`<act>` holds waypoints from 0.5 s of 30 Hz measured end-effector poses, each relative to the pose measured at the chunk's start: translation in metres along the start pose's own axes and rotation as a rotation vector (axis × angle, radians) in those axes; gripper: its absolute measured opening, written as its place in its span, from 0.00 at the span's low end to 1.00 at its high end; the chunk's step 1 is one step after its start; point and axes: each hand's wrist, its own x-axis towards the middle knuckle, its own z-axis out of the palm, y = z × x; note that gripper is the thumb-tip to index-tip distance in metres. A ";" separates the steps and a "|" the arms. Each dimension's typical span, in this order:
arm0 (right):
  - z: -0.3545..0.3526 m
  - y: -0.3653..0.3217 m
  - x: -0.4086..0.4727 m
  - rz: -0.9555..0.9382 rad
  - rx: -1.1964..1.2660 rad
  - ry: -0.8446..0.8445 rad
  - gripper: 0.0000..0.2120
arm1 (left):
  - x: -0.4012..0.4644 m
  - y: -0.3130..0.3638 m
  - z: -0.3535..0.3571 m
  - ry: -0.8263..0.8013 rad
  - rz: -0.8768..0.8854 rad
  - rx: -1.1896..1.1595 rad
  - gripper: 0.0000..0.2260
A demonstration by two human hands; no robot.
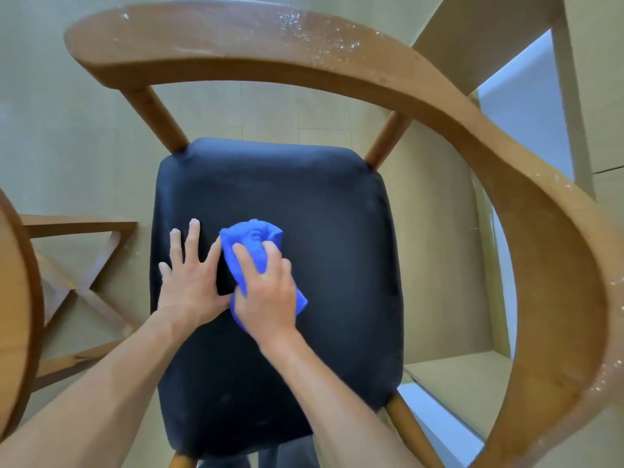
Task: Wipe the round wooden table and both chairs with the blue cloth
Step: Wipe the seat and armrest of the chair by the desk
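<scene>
A wooden chair (526,184) with a curved backrest and a dark padded seat (337,231) fills the view. My right hand (266,292) grips the bunched blue cloth (251,241) and presses it onto the left middle of the seat. My left hand (189,275) lies flat on the seat just left of the cloth, fingers spread and straight. White specks dot the top of the backrest (304,32). The rim of the round wooden table (17,298) shows at the far left edge.
Crossed wooden table legs (87,282) stand on the pale floor left of the chair. A pale wall corner and a light panel (526,106) rise behind the backrest at the right. Bare floor lies beyond the chair's back.
</scene>
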 end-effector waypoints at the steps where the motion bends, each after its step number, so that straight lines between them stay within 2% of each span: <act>1: -0.005 0.012 -0.005 -0.113 -0.033 -0.019 0.26 | -0.001 -0.001 -0.001 0.003 0.003 0.001 0.48; 3: -0.026 0.056 -0.011 -0.363 -0.139 -0.035 0.26 | -0.001 0.000 -0.002 -0.007 -0.001 0.028 0.51; 4: -0.039 0.081 -0.011 -0.426 -0.180 -0.041 0.25 | -0.001 0.000 -0.001 -0.012 -0.004 0.044 0.52; 5: -0.054 0.104 -0.006 -0.405 -0.197 -0.027 0.26 | 0.000 0.001 0.000 -0.014 -0.006 0.058 0.52; 6: -0.067 0.123 0.002 -0.288 -0.191 -0.009 0.27 | 0.000 0.001 0.000 -0.014 -0.004 0.073 0.52; 8: -0.083 0.145 0.028 0.106 -0.147 0.032 0.27 | 0.000 0.002 0.001 -0.013 0.004 0.114 0.52; 11: -0.090 0.147 0.088 0.600 0.026 0.222 0.25 | 0.002 0.001 0.004 -0.015 0.009 0.137 0.51; 13: -0.087 0.134 0.129 0.788 0.115 0.299 0.25 | 0.002 0.000 0.005 -0.014 0.016 0.144 0.51; 15: -0.073 0.114 0.150 0.844 0.111 0.329 0.27 | 0.003 0.000 0.006 -0.015 0.021 0.159 0.51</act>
